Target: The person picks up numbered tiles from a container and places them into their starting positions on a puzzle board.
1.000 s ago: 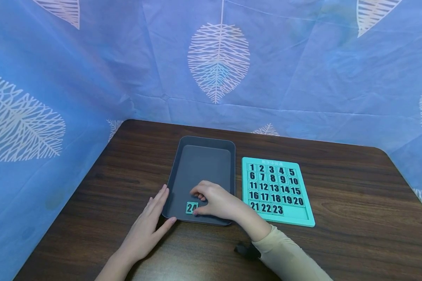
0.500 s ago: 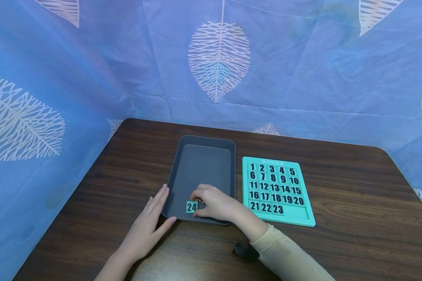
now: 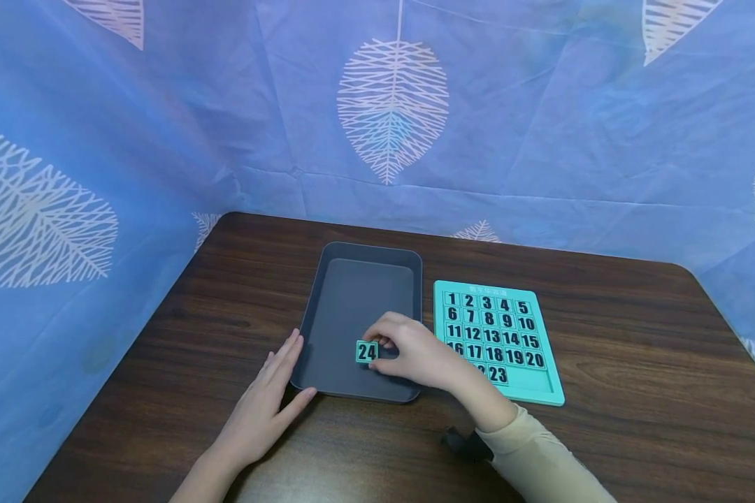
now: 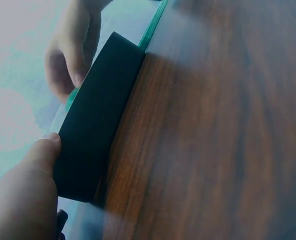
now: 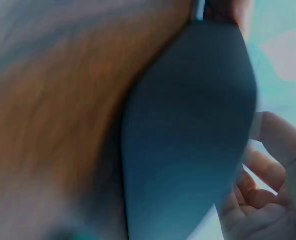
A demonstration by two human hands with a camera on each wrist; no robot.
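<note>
Between thumb and fingers, my right hand pinches a green number tile marked 24, over the near part of a dark grey tray. At the tray's near left corner, my left hand lies with straight fingers along the rim and the thumb at the front edge. The left wrist view shows that thumb against the tray's outer wall. Right of the tray lies a turquoise number board, its rows filled with tiles up to 23; my right forearm covers part of its lower left.
The dark wooden table carries the tray and board side by side. A blue cloth with white leaf prints hangs behind the table and along its left. A black strap hangs at my right sleeve.
My right hand has closed on the 24 tile, lifted it from the tray's near left area and moved it right and a little away. My left hand has stayed put.
</note>
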